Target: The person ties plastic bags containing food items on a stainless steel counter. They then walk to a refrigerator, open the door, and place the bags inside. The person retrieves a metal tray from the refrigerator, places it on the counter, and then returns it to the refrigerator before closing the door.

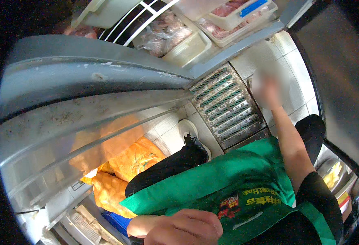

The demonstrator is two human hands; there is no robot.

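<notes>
My right arm reaches forward over the tiled floor [292,73]. My right hand [269,90] is blurred, so its fingers and anything in them cannot be made out; it appears beside the slotted metal drain grate [228,104]. My left hand [187,228] is at the bottom, in front of my green apron [228,174], with its fingers curled and its palm hidden. Ahead, an open refrigeration cabinet holds a plastic bin [188,46] with bagged raw meat [167,33]. Right of it are stacked tubs of meat [225,29], one with a blue strip [253,7].
A scuffed grey cabinet door [105,73] stands open on the left. Orange mesh sacks [115,186] lie beyond its lower edge, near my shoe [191,131]. A white wire rack [145,24] is inside the cabinet. A dark panel [341,79] bounds the right side.
</notes>
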